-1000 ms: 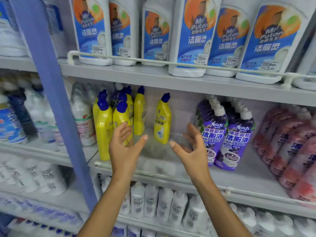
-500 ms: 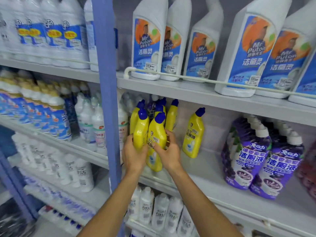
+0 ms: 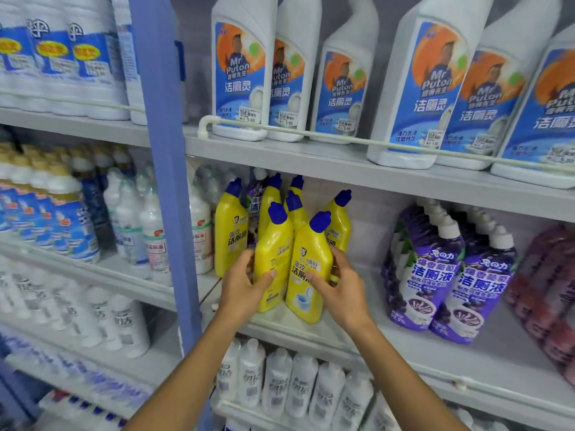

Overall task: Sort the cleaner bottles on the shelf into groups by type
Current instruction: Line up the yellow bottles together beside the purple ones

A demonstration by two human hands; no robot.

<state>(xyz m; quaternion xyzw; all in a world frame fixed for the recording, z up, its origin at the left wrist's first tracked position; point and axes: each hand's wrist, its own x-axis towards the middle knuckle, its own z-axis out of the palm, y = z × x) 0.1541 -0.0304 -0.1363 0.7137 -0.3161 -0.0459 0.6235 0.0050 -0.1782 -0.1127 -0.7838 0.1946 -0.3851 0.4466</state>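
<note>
Yellow plastic bottles with blue caps (image 3: 273, 244) are now gathered in one cluster at the left end of the middle shelf (image 3: 404, 346), where a second ago one stood apart to the right. The left hand (image 3: 241, 289) is wrapped around a front bottle (image 3: 271, 262); the right hand (image 3: 340, 289) is closed on its neighbour (image 3: 306, 272). That type looks nearly grouped. A purple bottle (image 3: 255, 209) is lodged behind them, misplaced. Farther right, the purple bottles (image 3: 448, 275) are held in rows, then red ones (image 3: 547, 284).
</note>
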